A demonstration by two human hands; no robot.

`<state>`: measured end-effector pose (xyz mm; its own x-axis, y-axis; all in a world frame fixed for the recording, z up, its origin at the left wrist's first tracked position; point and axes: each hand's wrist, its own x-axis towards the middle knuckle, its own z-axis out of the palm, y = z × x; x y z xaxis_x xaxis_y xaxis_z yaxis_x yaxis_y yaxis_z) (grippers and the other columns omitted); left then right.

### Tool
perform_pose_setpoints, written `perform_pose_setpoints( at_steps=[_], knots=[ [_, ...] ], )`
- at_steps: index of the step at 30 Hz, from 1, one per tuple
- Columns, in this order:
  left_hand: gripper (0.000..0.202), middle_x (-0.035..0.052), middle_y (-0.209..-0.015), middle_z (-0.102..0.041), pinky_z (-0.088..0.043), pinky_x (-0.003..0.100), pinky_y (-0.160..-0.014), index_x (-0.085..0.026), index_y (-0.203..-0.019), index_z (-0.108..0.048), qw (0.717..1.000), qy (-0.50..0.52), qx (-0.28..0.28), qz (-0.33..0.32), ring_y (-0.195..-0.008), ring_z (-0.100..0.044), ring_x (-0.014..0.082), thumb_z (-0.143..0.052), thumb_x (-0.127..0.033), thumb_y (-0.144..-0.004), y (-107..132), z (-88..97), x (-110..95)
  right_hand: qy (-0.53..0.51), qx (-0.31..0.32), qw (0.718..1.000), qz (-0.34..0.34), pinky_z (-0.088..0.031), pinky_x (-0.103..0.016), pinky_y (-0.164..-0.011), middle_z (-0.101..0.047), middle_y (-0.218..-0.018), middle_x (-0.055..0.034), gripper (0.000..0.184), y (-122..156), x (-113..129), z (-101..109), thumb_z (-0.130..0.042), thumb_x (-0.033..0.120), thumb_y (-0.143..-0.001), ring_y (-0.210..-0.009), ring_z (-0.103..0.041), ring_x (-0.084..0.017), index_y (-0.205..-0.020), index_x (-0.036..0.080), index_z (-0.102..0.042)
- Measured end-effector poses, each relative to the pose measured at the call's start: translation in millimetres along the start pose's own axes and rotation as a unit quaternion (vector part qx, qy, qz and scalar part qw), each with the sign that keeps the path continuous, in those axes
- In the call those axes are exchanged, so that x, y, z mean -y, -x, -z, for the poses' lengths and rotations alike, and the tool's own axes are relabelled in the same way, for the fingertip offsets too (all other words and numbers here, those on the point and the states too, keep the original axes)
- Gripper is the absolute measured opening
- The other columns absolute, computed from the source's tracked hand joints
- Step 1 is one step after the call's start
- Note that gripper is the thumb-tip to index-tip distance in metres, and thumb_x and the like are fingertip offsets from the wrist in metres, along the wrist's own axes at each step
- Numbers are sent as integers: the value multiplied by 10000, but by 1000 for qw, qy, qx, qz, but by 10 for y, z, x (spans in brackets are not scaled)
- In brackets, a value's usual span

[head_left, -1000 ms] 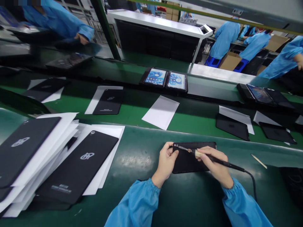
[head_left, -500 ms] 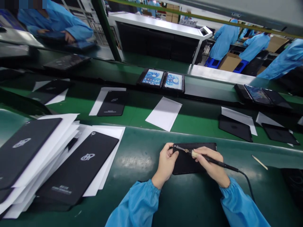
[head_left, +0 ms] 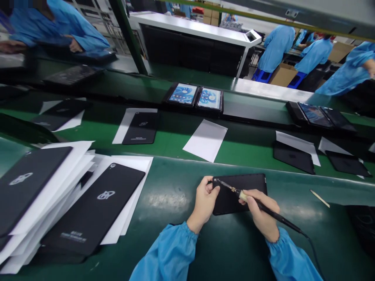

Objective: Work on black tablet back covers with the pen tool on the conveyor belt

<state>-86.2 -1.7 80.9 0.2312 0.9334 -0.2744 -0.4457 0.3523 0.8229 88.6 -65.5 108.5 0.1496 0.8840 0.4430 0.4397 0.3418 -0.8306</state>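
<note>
A black tablet (head_left: pixel 244 187) lies back-up on the dark green bench in front of me. My left hand (head_left: pixel 205 201) is closed on the tablet's left edge and holds it down. My right hand (head_left: pixel 261 212) grips a corded, pen-shaped tool (head_left: pixel 263 208) like a soldering iron. The tool's metal tip rests at the tablet's top left corner, close to my left fingers. Its black cable runs off to the lower right.
Stacks of black tablets (head_left: pixel 93 212) on white sheets fill the bench to my left. A green conveyor belt (head_left: pixel 243 146) beyond carries a white sheet (head_left: pixel 205 140) and more tablets. Two lit tablets (head_left: pixel 195 96) lie on the far shelf. A thin stick (head_left: pixel 320 198) lies at right. People in blue coats work around.
My right hand has slid back a little toward me along the tool, and the tablet shows more of its right part. The sheets and tablets on the belt have shifted slightly right.
</note>
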Motion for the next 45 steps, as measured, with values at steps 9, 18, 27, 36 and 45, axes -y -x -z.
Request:
perform_pose_setpoints(
  at_steps=[9, 18, 27, 36, 45],
  knots=[
    [271, 13, -781, -748, -519, 231, -637, -196, -960, -550, 1000, -1, -2, -1, -707, -721, 170, -732, -234, -763, 1, -14, -24, -3, 8, 1000, 7, -577, -288, -648, -735, -807, -12, 203, -12, -22, -47, -605, 123, -934, -721, -713, -158, -1016, 235, -753],
    [274, 11, -764, -751, -525, 237, -632, -194, -959, -554, 1000, -8, -6, -5, -642, -705, 153, -734, -244, -759, -3, -6, -28, -3, -2, 1000, 10, -594, -310, -667, -744, -838, -37, 173, 29, -79, -131, -604, 146, -939, -740, -719, -174, -1012, 212, -747],
    [300, 22, -784, -758, -536, 252, -648, -200, -969, -542, 1000, 2, -3, 7, -706, -734, 188, -749, -259, -761, -2, -19, -35, 38, -70, 996, 50, -624, -372, -774, -780, -960, -60, 295, -121, -71, 97, -545, 211, -1000, -819, -758, -212, -1270, 219, -661],
    [245, 33, -842, -760, -548, 297, -715, -195, -977, -555, 999, 36, 34, -15, -759, -730, 189, -708, -278, -804, -31, -32, 32, 279, 92, 936, 196, -582, -310, -734, -723, -878, -62, 225, -719, -557, -51, -525, 178, -990, -806, -702, -192, -1015, 225, -744],
    [189, 91, -909, -742, -540, 304, -683, -184, -894, -549, 1000, 5, 20, -22, -777, -732, 200, -692, -194, -771, -55, -67, 121, 276, -47, 924, 261, -528, -434, -985, -725, -1101, -117, 198, -1823, -431, -47, -571, 253, -974, -1031, -683, -248, -1110, 192, -700]
  ],
)
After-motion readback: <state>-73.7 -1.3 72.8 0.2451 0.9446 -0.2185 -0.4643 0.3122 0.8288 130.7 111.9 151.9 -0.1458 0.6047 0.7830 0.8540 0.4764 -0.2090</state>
